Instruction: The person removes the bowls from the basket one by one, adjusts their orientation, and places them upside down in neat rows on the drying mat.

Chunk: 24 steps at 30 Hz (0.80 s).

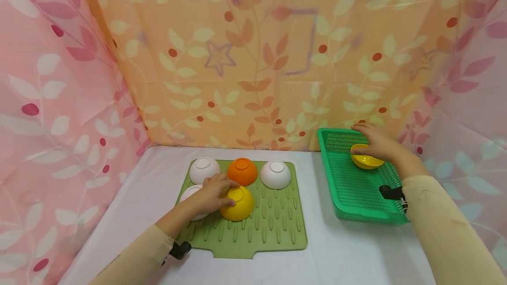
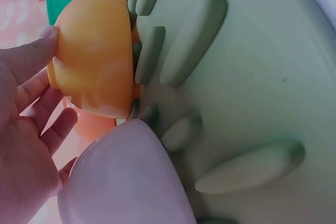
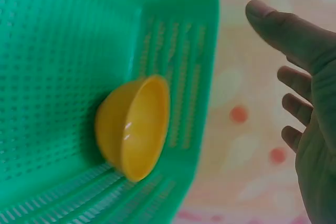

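Observation:
An upside-down yellow bowl sits on a green drying mat. My left hand pinches its foot between thumb and fingers, as the left wrist view of that bowl shows. The back of the same hand's lower fingers lies close by a white bowl. Over a green basket at the right, my right hand hovers with spread fingers, holding nothing. Inside the basket a second yellow bowl lies tilted, its opening facing up and sideways, apart from the right hand.
Along the mat's back row stand an upturned white bowl, an orange bowl and another white bowl. A white cloth covers the table. Patterned curtains enclose the back and sides.

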Each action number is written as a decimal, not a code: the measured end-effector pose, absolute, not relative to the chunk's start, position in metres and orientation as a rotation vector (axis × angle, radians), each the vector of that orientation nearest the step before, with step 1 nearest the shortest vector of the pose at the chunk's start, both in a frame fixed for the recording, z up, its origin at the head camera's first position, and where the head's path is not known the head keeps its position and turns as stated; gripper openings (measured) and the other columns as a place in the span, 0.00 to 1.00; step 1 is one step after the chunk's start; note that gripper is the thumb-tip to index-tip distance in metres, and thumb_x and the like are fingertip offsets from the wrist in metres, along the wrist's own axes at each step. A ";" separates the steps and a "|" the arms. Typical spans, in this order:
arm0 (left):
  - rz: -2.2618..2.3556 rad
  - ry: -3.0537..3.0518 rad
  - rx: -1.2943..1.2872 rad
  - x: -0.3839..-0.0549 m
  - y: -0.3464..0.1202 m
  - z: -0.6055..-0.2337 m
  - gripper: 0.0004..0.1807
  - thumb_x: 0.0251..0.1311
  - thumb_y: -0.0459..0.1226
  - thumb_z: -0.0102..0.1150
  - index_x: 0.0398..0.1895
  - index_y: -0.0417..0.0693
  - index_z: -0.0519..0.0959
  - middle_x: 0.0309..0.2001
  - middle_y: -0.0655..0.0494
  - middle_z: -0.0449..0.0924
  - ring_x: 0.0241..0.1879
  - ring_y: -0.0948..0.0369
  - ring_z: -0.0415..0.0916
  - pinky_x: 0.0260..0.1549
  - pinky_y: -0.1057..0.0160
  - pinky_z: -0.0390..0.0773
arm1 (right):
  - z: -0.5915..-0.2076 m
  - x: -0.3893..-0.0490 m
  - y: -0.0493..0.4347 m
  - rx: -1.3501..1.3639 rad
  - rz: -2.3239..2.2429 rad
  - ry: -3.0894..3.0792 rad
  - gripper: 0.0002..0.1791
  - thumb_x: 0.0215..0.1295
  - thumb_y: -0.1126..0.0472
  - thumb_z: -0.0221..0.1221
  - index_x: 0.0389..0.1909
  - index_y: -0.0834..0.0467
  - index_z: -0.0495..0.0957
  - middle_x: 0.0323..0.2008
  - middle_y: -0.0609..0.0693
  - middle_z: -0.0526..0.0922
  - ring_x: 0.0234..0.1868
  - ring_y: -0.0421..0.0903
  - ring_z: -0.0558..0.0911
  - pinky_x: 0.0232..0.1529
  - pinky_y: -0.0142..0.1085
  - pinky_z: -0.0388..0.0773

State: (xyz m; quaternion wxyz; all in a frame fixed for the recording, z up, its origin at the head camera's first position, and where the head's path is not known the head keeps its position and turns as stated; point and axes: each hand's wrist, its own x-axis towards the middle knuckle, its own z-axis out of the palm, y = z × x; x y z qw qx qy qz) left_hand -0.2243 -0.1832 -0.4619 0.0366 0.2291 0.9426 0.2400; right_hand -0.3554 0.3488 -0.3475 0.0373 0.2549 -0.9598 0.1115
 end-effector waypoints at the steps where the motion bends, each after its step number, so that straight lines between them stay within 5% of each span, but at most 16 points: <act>1: 0.738 2.894 0.711 -0.225 -0.183 -0.463 0.26 0.58 0.48 0.74 0.60 0.56 0.82 0.53 0.61 0.75 0.55 0.58 0.65 0.54 0.49 0.59 | -0.351 -0.360 0.356 0.744 0.360 -2.967 0.50 0.60 0.47 0.73 0.75 0.68 0.61 0.73 0.73 0.60 0.73 0.77 0.54 0.68 0.72 0.50; 10: 0.738 2.879 0.725 -0.225 -0.181 -0.465 0.26 0.60 0.48 0.73 0.61 0.55 0.81 0.53 0.63 0.74 0.55 0.59 0.64 0.56 0.50 0.59 | -0.387 -0.389 0.408 0.479 0.533 -3.072 0.58 0.57 0.44 0.74 0.76 0.73 0.54 0.73 0.78 0.54 0.72 0.79 0.50 0.68 0.74 0.45; 24: 0.712 2.884 0.691 -0.222 -0.183 -0.462 0.28 0.62 0.50 0.71 0.64 0.56 0.80 0.50 0.63 0.72 0.53 0.60 0.63 0.55 0.52 0.59 | -0.419 -0.399 0.422 0.364 0.332 -3.225 0.65 0.55 0.31 0.70 0.74 0.77 0.54 0.69 0.80 0.60 0.66 0.82 0.51 0.61 0.76 0.40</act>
